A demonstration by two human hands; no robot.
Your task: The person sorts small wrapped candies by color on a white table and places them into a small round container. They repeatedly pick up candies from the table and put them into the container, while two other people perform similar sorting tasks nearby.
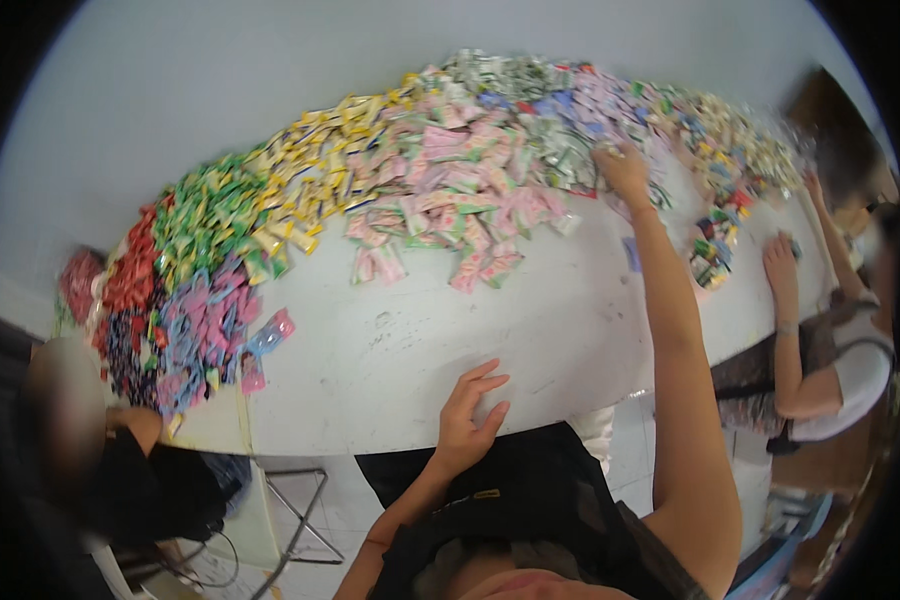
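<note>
My right hand (pixel 625 175) reaches far across the white table (pixel 490 345) to the heap's edge. Its fingers are curled together among silver-green wrapped sweets (pixel 567 150) and lilac packets (pixel 610 100); what they hold is too small to make out. Close to the near table edge, my left hand (pixel 467 415) hovers or rests with fingers apart and nothing in it. Between the two hands and further back lies a large pile of pink-and-green wrapped packets (pixel 470 150). A single small blue-violet packet (pixel 632 254) lies beside my right forearm.
Yellow packets (pixel 330 150), green ones (pixel 210 210), red ones (pixel 130 275) and pink-blue ones (pixel 210 320) form heaps leftward. Mixed sweets (pixel 715 245) lie to the right. A person (pixel 820 370) works at the right; another person (pixel 140 470) sits at the left. A folding stool (pixel 300 510) stands below.
</note>
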